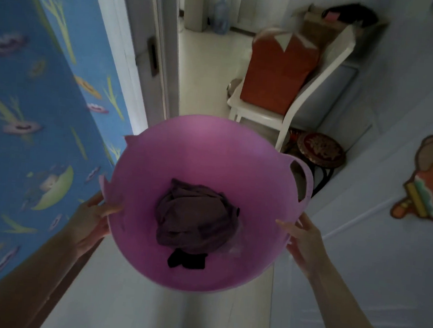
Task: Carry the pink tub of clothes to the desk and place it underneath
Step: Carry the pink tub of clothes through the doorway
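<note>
A round pink tub (201, 149) with two loop handles hangs in the air in front of me, above the pale floor. Dark purple clothes (195, 216) lie bunched at its bottom, with a small black garment (187, 260) beside them. My left hand (89, 221) grips the tub's left rim just below the left handle. My right hand (305, 240) grips the right rim below the right handle (304, 181). No desk is in view.
A blue patterned cloth (34, 97) hangs close on my left. An open doorway (205, 59) lies ahead, with a water bottle (221, 15) beyond. A white chair (292, 105) with an orange cushion (277, 72) and a small round stool (320, 151) stand ahead right. A bed edge (399, 230) runs along the right.
</note>
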